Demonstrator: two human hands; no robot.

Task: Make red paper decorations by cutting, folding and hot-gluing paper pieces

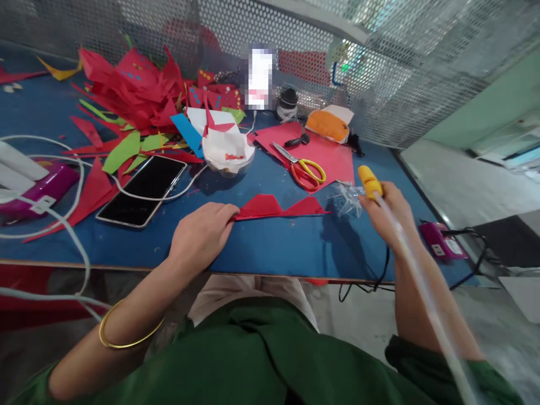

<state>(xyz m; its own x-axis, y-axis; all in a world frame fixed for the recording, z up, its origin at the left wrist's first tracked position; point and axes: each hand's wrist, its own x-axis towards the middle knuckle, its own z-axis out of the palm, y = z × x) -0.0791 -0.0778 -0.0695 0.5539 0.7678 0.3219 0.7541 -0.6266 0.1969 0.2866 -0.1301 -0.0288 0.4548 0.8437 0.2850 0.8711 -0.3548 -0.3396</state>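
Observation:
At the near side of the blue table my left hand (205,230) is closed, pinching the left end of a red paper strip (261,208) with pointed, angled upper edges. The strip lies along the tabletop. My right hand (390,216) is raised at the right, its fingers wrapped round a yellow glue gun (369,181). A long translucent glue stick (422,289) runs back from the gun past my forearm. Crumpled clear plastic (348,198) lies beside my right hand. Scissors (304,169) with red and yellow handles rest on a red paper sheet (333,157) beyond the strip.
A dark-screened phone (145,188) lies at the left under a white cable (80,247). A paper-lined bowl (228,163) stands mid-table, with a heap of red paper pieces (139,84) behind it. Perforated metal mesh (304,34) borders the back. Purple packages (441,242) sit at both sides.

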